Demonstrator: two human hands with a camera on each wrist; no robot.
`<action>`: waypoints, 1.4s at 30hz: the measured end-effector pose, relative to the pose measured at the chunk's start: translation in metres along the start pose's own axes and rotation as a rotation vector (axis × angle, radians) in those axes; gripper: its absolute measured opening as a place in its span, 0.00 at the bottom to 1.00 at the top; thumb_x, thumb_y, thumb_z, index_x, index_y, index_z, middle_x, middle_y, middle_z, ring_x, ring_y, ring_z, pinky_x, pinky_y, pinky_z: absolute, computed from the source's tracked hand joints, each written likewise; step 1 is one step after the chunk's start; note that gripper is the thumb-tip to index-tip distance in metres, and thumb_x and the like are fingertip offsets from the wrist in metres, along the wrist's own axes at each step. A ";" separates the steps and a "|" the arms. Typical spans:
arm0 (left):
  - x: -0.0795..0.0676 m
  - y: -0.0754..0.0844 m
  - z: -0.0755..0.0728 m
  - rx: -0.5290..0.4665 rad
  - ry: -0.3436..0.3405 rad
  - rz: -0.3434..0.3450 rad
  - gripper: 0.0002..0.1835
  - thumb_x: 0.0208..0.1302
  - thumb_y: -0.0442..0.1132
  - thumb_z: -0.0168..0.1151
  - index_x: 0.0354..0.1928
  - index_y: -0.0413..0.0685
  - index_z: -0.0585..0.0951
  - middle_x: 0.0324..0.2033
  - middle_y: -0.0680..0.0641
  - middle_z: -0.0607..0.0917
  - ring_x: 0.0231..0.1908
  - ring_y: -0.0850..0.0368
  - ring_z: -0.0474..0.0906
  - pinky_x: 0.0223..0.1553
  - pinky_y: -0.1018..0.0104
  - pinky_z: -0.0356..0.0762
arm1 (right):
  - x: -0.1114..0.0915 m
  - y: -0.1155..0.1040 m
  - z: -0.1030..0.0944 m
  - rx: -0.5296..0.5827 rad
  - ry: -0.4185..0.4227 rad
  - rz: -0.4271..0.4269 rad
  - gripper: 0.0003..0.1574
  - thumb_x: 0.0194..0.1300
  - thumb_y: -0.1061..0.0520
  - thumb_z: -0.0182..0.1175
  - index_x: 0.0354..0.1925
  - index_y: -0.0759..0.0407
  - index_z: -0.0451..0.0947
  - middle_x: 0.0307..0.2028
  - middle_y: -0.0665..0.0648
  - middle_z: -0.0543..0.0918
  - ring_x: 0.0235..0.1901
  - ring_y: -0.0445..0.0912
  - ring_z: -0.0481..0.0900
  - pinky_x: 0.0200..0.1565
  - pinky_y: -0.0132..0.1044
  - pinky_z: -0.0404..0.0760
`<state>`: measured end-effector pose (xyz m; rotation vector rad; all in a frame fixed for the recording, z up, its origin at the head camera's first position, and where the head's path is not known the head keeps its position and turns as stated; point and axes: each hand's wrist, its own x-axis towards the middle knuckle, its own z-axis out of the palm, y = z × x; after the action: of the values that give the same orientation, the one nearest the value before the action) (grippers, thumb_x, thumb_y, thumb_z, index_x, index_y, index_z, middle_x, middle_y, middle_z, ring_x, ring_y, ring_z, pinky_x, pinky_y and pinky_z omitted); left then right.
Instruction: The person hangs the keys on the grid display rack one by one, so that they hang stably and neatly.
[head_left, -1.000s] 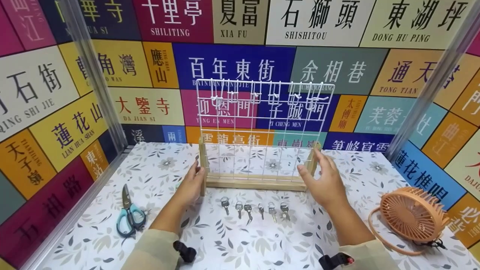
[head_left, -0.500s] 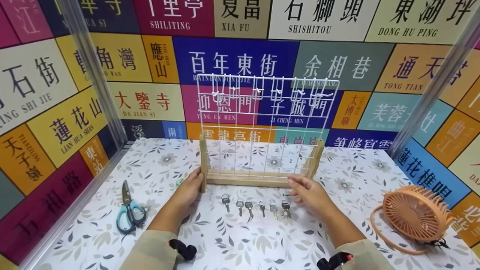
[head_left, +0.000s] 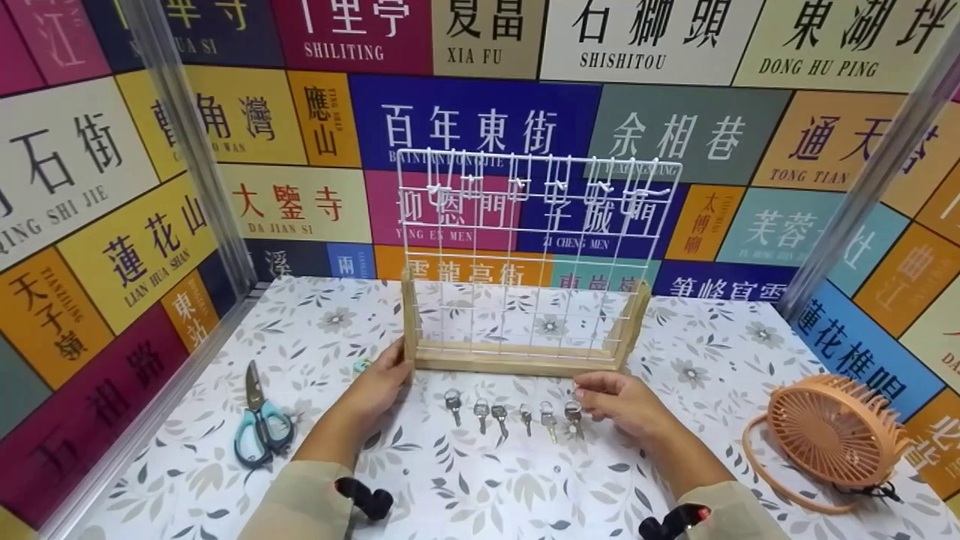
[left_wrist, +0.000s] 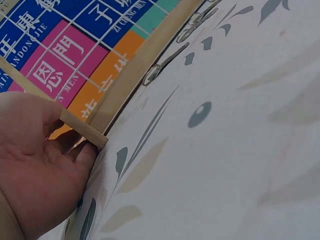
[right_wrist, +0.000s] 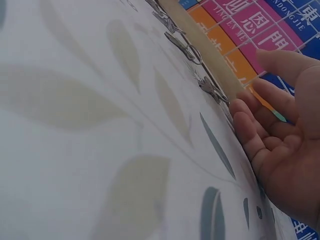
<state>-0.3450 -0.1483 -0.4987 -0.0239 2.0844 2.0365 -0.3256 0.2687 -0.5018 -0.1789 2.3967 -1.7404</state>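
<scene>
A white wire grid rack (head_left: 525,259) with a wooden base stands upright on the table, a row of small white hooks along its top. At its left wooden foot (left_wrist: 82,127), my left hand (head_left: 384,379) grips the end, thumb on one side and fingers on the other. Several keys with rings lie in a row in front of the rack. My right hand (head_left: 626,401) is beside the rightmost key (head_left: 574,418). In the right wrist view, that hand's thumb and forefinger are apart, and its lower fingertips come close to the nearest key's ring (right_wrist: 224,100); whether they touch cannot be told.
Scissors with teal handles (head_left: 262,431) lie on the left of the table. An orange fan (head_left: 832,431) stands at the right. A small teal item (head_left: 362,365) is partly hidden behind the left hand. Printed sign panels (head_left: 480,112) wall in the back and sides.
My right hand has left the rack's right wooden post and come down and inward to the rightmost key. The left hand stays at the left foot. The view has shifted slightly.
</scene>
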 end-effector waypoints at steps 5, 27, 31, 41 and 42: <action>-0.005 0.002 0.000 0.134 -0.048 0.044 0.41 0.85 0.43 0.50 0.88 0.65 0.40 0.88 0.48 0.43 0.88 0.46 0.34 0.87 0.43 0.35 | -0.001 -0.001 -0.001 -0.132 -0.079 -0.064 0.30 0.67 0.57 0.74 0.63 0.70 0.81 0.56 0.67 0.88 0.48 0.42 0.85 0.49 0.28 0.84; -0.005 0.001 0.000 0.110 0.024 0.037 0.38 0.84 0.38 0.49 0.88 0.65 0.49 0.87 0.47 0.52 0.87 0.46 0.41 0.87 0.45 0.39 | 0.000 -0.001 0.002 -0.258 -0.044 -0.043 0.25 0.62 0.63 0.74 0.58 0.66 0.86 0.50 0.64 0.89 0.40 0.44 0.81 0.39 0.27 0.80; -0.005 0.002 0.001 0.097 0.012 0.025 0.38 0.84 0.38 0.47 0.88 0.65 0.48 0.88 0.48 0.50 0.88 0.48 0.39 0.87 0.47 0.38 | 0.001 -0.001 0.003 -0.278 -0.044 -0.027 0.25 0.62 0.63 0.74 0.58 0.64 0.86 0.47 0.61 0.89 0.39 0.43 0.80 0.38 0.27 0.78; -0.002 0.001 0.002 0.065 0.038 0.021 0.37 0.84 0.36 0.48 0.88 0.64 0.50 0.87 0.48 0.53 0.87 0.48 0.42 0.87 0.46 0.41 | 0.003 0.000 0.004 -0.317 -0.034 -0.027 0.22 0.62 0.62 0.75 0.55 0.61 0.88 0.40 0.55 0.87 0.39 0.43 0.80 0.39 0.27 0.78; -0.001 0.001 0.002 0.068 0.046 0.019 0.37 0.84 0.37 0.48 0.88 0.64 0.51 0.87 0.49 0.54 0.87 0.48 0.43 0.87 0.47 0.41 | 0.003 0.000 0.004 -0.329 -0.032 -0.029 0.22 0.62 0.61 0.75 0.55 0.60 0.88 0.40 0.55 0.87 0.40 0.43 0.80 0.40 0.27 0.78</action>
<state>-0.3437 -0.1466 -0.4977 -0.0400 2.1890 1.9929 -0.3279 0.2641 -0.5031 -0.2827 2.6524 -1.3297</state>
